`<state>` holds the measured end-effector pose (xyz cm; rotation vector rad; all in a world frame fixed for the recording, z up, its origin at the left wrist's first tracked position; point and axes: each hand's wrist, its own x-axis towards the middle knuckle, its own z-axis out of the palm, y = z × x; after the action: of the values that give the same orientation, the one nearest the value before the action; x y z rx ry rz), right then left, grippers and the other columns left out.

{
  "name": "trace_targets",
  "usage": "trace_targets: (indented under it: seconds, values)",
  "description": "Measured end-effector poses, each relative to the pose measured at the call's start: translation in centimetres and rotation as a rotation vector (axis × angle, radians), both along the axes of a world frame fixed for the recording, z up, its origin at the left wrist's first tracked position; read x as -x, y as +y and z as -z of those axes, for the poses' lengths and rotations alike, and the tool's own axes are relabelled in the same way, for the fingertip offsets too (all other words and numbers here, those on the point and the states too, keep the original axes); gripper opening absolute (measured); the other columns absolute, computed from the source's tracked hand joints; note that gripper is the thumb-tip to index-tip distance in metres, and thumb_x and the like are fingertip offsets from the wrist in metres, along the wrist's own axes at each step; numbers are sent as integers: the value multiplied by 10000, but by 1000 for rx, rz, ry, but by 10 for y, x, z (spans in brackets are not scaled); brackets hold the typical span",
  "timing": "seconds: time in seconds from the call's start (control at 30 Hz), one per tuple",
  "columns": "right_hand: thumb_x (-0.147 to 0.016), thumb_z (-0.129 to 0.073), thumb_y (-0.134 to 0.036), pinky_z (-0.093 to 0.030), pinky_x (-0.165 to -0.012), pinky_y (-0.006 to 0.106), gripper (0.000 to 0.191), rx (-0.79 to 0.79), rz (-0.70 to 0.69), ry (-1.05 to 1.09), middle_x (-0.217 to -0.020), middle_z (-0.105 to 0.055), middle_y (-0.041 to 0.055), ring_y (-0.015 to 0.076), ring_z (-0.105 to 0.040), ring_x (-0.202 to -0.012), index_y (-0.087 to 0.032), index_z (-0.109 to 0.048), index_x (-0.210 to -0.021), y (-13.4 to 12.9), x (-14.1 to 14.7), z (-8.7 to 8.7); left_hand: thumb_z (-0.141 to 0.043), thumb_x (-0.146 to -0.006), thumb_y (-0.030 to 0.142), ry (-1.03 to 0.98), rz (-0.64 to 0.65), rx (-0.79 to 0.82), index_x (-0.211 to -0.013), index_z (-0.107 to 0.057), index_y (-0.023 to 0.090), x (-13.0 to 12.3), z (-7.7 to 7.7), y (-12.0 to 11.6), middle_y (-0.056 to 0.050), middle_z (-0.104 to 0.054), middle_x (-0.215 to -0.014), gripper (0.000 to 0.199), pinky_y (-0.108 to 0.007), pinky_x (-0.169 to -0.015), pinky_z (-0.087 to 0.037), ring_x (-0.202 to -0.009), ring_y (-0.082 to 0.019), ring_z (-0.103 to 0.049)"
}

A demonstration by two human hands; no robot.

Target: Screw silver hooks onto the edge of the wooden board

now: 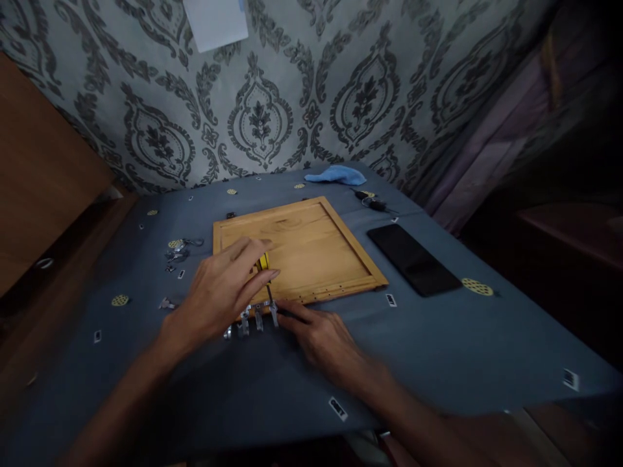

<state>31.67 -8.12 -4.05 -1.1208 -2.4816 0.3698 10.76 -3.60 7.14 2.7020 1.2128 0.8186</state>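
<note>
A wooden panel (287, 243) with a raised frame lies on the blue cloth. Several metal clips (259, 318) line its near edge. My left hand (219, 285) is closed around a screwdriver (263, 262) with a yellow handle; its dark shaft points down at the rightmost clip (274, 314). The fingertips of my right hand (324, 337) press together against that same clip at the panel's edge. Part of the handle is hidden by my left fingers.
Loose metal pieces (179, 251) lie left of the panel, another (168, 303) nearer. A black phone (413, 259) rests to its right. Behind are black items (374, 203) and a blue cloth piece (338, 174), before a patterned wall (263, 123).
</note>
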Motion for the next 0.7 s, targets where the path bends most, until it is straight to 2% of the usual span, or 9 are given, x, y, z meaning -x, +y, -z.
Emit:
trace_targets:
  seconds: [0.23,0.37,0.5,0.7]
  values:
    - [-891,-523,14,-642,-815,347,554,-3,1,8,-1423,-686,80,245,-774,-1036,-247,-708,-1344,0,0,1,-576,-1014,185,-41,20,31,-1200,-626,200,0,-8,-2,-36,-738,-1099,192,-283,-798,-586,-801,-152,-702]
    - [-886,-509,21,-635,-831,330,565,-19,5,16,-1406,-697,86,229,-775,-1031,-251,-711,-1338,0,0,4,-575,-1022,215,-32,20,48,-1245,-605,201,0,-9,-3,-43,-743,-1133,225,-296,-840,-586,-853,-169,-716]
    - [-889,-501,17,-646,-825,349,568,-28,3,16,-1419,-688,90,235,-774,-1034,-250,-704,-1346,0,0,7,-587,-1028,266,-25,15,15,-1243,-607,194,-1,-6,-2,-52,-741,-1116,227,-299,-770,-584,-822,-175,-717]
    - [-896,-487,8,-662,-825,376,589,-10,2,36,-1423,-685,78,241,-774,-1026,-273,-694,-1370,1,-1,6,-565,-1004,173,-61,20,92,-1202,-621,213,1,-10,-3,-38,-742,-1127,210,-280,-781,-590,-809,-152,-710]
